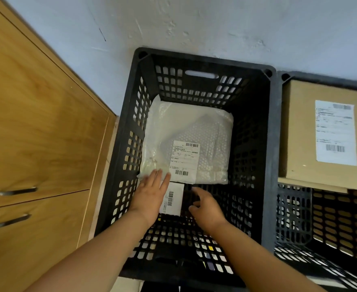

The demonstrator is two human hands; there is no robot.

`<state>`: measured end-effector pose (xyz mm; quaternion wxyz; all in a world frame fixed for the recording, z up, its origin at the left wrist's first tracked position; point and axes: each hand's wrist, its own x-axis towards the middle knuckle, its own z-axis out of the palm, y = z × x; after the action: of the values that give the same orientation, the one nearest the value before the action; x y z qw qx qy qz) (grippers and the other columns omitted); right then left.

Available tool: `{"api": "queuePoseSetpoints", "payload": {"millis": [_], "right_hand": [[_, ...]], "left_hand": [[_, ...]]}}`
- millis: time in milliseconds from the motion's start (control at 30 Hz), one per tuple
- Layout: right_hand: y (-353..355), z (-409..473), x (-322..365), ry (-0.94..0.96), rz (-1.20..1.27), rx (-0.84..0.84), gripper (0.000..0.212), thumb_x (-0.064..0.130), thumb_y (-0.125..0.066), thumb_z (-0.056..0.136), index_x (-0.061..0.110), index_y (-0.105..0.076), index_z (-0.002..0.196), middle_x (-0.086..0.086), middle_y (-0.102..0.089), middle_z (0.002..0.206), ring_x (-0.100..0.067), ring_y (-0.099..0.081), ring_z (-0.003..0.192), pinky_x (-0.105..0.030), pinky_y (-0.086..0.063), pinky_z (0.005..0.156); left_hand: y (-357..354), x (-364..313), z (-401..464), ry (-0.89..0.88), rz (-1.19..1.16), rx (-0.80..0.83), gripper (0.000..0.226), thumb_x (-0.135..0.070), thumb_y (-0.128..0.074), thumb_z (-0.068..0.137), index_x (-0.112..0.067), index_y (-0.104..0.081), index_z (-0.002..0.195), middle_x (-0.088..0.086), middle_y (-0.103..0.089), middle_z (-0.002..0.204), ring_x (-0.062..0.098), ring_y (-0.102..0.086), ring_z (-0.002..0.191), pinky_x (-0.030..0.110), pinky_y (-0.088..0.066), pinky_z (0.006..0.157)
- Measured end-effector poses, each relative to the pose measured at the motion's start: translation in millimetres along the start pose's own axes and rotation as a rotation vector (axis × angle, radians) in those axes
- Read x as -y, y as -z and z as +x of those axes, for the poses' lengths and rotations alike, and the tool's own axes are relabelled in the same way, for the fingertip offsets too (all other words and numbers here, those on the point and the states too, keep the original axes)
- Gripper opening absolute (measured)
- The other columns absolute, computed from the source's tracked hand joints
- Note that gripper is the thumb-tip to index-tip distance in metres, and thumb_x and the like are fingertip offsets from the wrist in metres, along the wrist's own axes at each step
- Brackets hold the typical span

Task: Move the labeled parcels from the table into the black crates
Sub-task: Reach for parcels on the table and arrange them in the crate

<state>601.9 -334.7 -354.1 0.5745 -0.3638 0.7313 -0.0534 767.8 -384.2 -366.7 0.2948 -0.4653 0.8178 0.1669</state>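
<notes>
Wooden cabinet point(36, 133) far left. Inside the black crate point(267, 144), the left hand point(150, 194) lies flat, fingers straight and together, over a small dark parcel point(173, 199) and the near edge of the bubble-wrap parcel point(186, 142). Right hand point(205, 207) hovers loosely curled, holding nothing. Labels show barcodes; text unreadable. Second crate point(293, 218) right holds one cardboard box point(299, 131). Three parcels, two crates.
</notes>
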Motion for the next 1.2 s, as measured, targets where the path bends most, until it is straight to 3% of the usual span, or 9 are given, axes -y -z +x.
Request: {"api": "queuePoseSetpoints", "payload": {"millis": [133, 233, 500, 633, 733, 967, 1200], "right_hand": [[26.5, -31.0, 29.0, 0.065, -0.084, -0.083, 0.057, 0.006, -0.053, 0.092, 0.024, -0.037, 0.144, 0.000, -0.041, 0.143, -0.012, -0.050, 0.112, -0.025, -0.046, 0.097], [49.6, -63.0, 55.8, 0.099, -0.143, -0.129, 0.056, 0.010, -0.054, 0.093, 0.022, -0.036, 0.144, 0.000, -0.040, 0.145, -0.016, -0.051, 0.121, -0.024, -0.044, 0.098], [125.2, -174.5, 121.7, 0.232, -0.356, -0.361, 0.050, 0.017, -0.050, 0.094, 0.020, -0.039, 0.142, -0.001, -0.043, 0.142, -0.019, -0.042, 0.128, -0.031, -0.038, 0.104], [168.5, -240.8, 136.1, 0.275, -0.410, -0.521, 0.046, 0.016, -0.047, 0.094, 0.020, -0.042, 0.140, 0.000, -0.047, 0.138, -0.018, -0.046, 0.123, -0.028, -0.039, 0.100], [201.7, -288.5, 134.5, 0.290, -0.448, -0.634, 0.045, 0.020, -0.046, 0.095, 0.022, -0.041, 0.140, 0.001, -0.047, 0.138, -0.019, -0.047, 0.122, -0.029, -0.039, 0.100], [271.1, -387.0, 90.0, 0.262, -0.478, -0.850, 0.046, 0.021, -0.047, 0.094, 0.024, -0.043, 0.140, 0.004, -0.046, 0.141, -0.017, -0.045, 0.125, -0.030, -0.036, 0.102], [337.4, -498.1, -15.5, 0.238, -0.467, -1.019, 0.043, 0.022, -0.049, 0.094, 0.025, -0.046, 0.137, 0.005, -0.047, 0.139, -0.016, -0.045, 0.124, -0.032, -0.037, 0.103]], "left_hand": [[49.2, -2.2, -23.2, 0.016, -0.212, -0.106, 0.073, -0.011, -0.056, 0.089, -0.017, -0.015, 0.150, 0.004, -0.028, 0.149, 0.020, -0.032, 0.134, 0.032, -0.034, 0.107], [91.4, 0.3, -42.4, 0.008, -0.266, -0.162, 0.060, -0.009, -0.051, 0.090, -0.020, -0.029, 0.145, 0.000, -0.042, 0.137, 0.018, -0.043, 0.122, 0.031, -0.043, 0.095], [224.6, -16.2, -104.0, -0.010, -0.344, -0.355, 0.036, -0.019, -0.043, 0.094, -0.021, -0.050, 0.129, -0.003, -0.051, 0.122, 0.017, -0.048, 0.113, 0.033, -0.046, 0.085], [281.5, -43.4, -137.5, -0.040, -0.415, -0.449, 0.040, -0.024, -0.040, 0.097, -0.024, -0.045, 0.137, -0.005, -0.049, 0.132, 0.014, -0.050, 0.116, 0.029, -0.045, 0.085], [316.9, -73.0, -162.3, -0.090, -0.469, -0.514, 0.038, -0.026, -0.041, 0.097, -0.025, -0.048, 0.135, -0.007, -0.052, 0.130, 0.012, -0.056, 0.106, 0.027, -0.045, 0.080], [379.7, -166.1, -213.5, -0.227, -0.487, -0.649, 0.035, -0.028, -0.045, 0.096, -0.026, -0.052, 0.130, -0.008, -0.054, 0.127, 0.011, -0.052, 0.114, 0.028, -0.046, 0.087], [411.5, -309.8, -267.9, -0.385, -0.485, -0.714, 0.033, -0.026, -0.044, 0.096, -0.024, -0.056, 0.127, -0.007, -0.055, 0.127, 0.012, -0.054, 0.112, 0.027, -0.045, 0.087]]}}
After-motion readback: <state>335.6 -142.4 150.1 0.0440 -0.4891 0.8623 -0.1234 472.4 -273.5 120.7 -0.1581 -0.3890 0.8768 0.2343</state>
